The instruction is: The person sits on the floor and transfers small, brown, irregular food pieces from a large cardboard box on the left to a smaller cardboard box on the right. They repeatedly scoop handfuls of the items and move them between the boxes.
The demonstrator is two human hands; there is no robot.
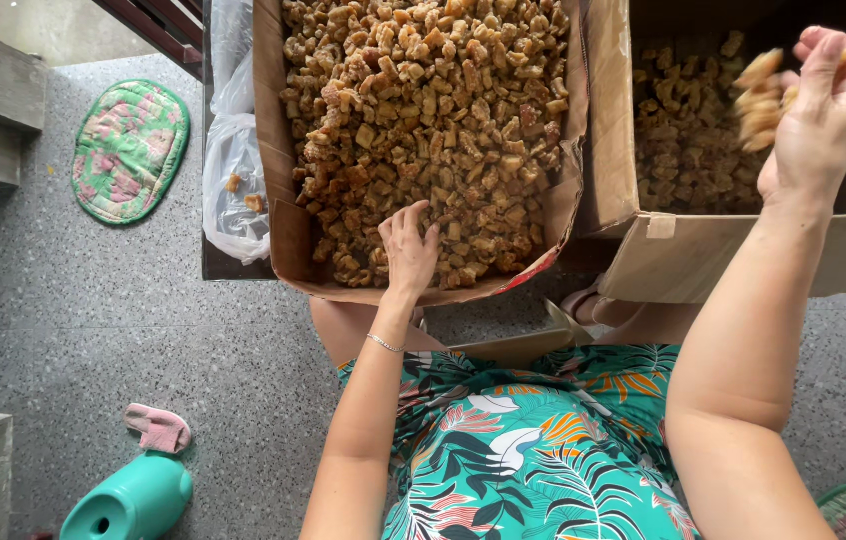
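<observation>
Two boxes: a full cardboard box of brown sugared chunks is the landmark; a second cardboard box stands just right of it, touching at the flaps, holding a lower layer of the same chunks.
Left hand: rests palm down at the near edge of the full box, fingers spread and loosely curved into the chunks; it touches them, and whether any are pinched I cannot tell.
Right hand: raised to the right of the full box, over the second box, fingers half open and loose; blurred falling chunks hang just left of its fingertips, apart from the palm.
Bracelet: thin, on the left wrist, just below the full box.
Plastic bag: clear, crumpled, against the full box's left wall.
Quilted mat: green and pink, well left of the full box.
Teal container: on the floor, far below-left of the full box, a pink cloth just above it.
</observation>
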